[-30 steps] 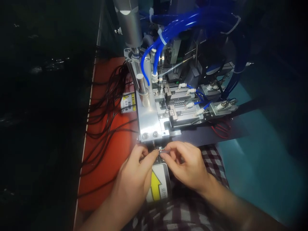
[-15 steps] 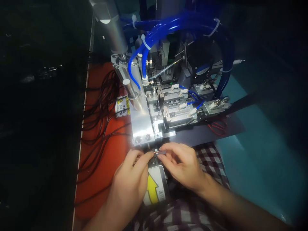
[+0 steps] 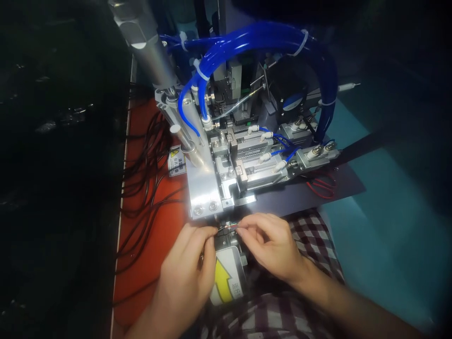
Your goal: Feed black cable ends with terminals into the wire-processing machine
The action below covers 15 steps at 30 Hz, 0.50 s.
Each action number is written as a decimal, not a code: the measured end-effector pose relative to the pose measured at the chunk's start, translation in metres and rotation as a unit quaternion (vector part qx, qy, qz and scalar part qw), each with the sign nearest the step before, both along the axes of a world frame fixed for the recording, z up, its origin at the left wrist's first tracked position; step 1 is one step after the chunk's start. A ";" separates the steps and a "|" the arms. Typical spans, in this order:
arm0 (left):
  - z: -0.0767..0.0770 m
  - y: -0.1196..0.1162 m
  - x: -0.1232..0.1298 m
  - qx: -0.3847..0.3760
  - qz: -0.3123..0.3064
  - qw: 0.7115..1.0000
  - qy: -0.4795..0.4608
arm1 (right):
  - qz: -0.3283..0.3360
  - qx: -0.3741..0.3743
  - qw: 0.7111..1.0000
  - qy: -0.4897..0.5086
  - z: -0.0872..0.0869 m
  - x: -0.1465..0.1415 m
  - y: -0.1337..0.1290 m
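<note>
Just in front of the machine's metal block, small thin wires [image 3: 231, 226], with red and green showing, lie across a dark fixture [image 3: 223, 242]. My right hand [image 3: 271, 240] pinches their right end between thumb and forefinger. On the other side, my left hand [image 3: 192, 263] has its fingers closed, the fingertips at the left end of the wires. What lies inside that left grip is hidden by the fingers. Below the fixture sits a white plate with a yellow arrow [image 3: 223, 278], between my two wrists.
A bench machine [image 3: 206, 188] with pneumatic cylinders [image 3: 261, 174] stands ahead. Thick blue air tubes [image 3: 264, 40] arch over it. Black cables [image 3: 146, 155] lie on the orange surface [image 3: 141, 278] at left. Checked cloth [image 3: 314, 235] covers my lap.
My left hand has drawn slightly left, its thumb tip dropping away from the fixture. More of the wires shows between the hands. The whole view has shifted a little.
</note>
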<state>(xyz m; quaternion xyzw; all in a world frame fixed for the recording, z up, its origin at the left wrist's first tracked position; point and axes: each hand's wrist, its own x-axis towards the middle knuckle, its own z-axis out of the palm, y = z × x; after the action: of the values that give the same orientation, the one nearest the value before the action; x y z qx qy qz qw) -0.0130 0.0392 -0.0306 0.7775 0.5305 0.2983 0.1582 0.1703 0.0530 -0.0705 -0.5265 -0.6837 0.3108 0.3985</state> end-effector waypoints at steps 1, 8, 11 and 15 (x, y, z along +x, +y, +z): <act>0.000 0.000 0.000 0.001 0.001 1.000 0.002 | 0.000 -0.016 1.000 0.011 0.000 0.000 -0.001; 0.002 0.001 0.002 -0.005 -0.001 1.000 0.000 | 0.035 -0.101 0.993 0.055 0.009 -0.008 0.003; 0.003 0.001 0.003 0.000 0.001 1.000 0.002 | 0.041 -0.087 0.995 0.032 0.011 -0.011 0.005; 0.003 0.001 0.002 0.001 -0.002 1.000 0.004 | 0.055 -0.003 0.998 0.008 0.010 -0.008 0.009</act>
<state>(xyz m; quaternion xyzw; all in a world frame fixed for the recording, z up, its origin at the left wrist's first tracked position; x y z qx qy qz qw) -0.0105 0.0403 -0.0271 0.7795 0.5297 0.2957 0.1563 0.1621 0.0623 -0.0604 -0.4866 -0.7078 0.3382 0.3846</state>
